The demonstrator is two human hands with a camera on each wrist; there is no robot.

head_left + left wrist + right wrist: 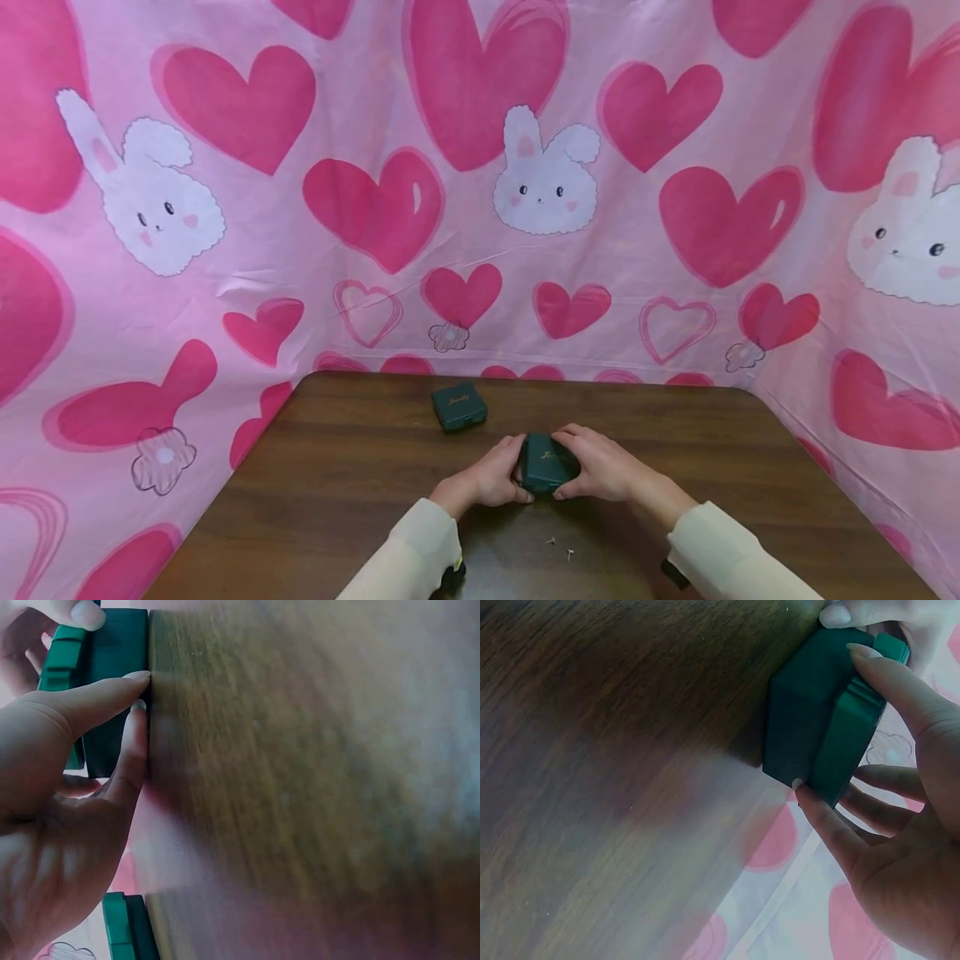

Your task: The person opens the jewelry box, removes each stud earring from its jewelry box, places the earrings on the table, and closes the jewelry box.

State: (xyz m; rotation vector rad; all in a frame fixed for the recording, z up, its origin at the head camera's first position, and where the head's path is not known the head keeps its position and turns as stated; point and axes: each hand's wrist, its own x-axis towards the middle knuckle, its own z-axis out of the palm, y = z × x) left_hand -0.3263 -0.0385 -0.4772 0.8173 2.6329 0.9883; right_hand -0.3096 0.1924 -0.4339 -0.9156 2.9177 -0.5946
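A dark green jewelry box (543, 468) with gold script on its lid stands between both hands on the table, its lid down. The left hand (495, 477) grips its left side, thumb at the near edge. On the opposite side the right hand (602, 468) holds it, thumb in front and fingers round the side and back. In the right wrist view the right hand (922, 847) has its thumb on the front of the box (810, 712) near the clasp. Two tiny light-coloured pieces, one of them a small pin-like piece (570, 553), lie on the table nearer the body.
A second green box (459, 408), also lidded and lettered in gold, sits farther back and to the left. The brown wooden table (337, 500) ends at a pink cloth (480, 250) with hearts and rabbits, hung around its back and sides.
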